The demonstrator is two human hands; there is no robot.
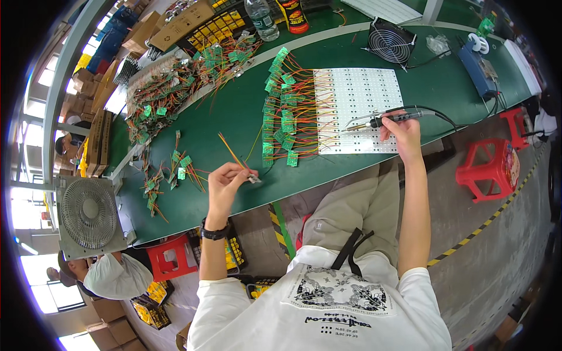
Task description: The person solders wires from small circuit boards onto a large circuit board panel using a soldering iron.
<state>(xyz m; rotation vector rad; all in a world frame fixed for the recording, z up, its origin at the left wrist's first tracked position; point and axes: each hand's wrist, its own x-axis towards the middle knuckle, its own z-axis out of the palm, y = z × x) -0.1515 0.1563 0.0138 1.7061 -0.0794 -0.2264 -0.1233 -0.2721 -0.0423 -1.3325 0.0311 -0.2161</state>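
Note:
My right hand (403,133) grips a soldering iron (374,123), its tip above the lower part of a white perforated board panel (358,88). Red and yellow wires run from the panel's left edge to a column of small green circuit boards (287,120). My left hand (225,186), left of the panel near the table's front edge, pinches a small part with wires (253,178). Red and yellow wires stick up from those fingers; the part itself is mostly hidden. A few loose wired circuit boards (182,167) lie left of that hand.
A large pile of wired boards (161,93) fills the table's far left. Behind the panel stands a round-grilled fan (391,44), with a blue soldering station (477,70) to its right. A water bottle (261,20) stands at the back. Red stools (490,169) are on the floor at right.

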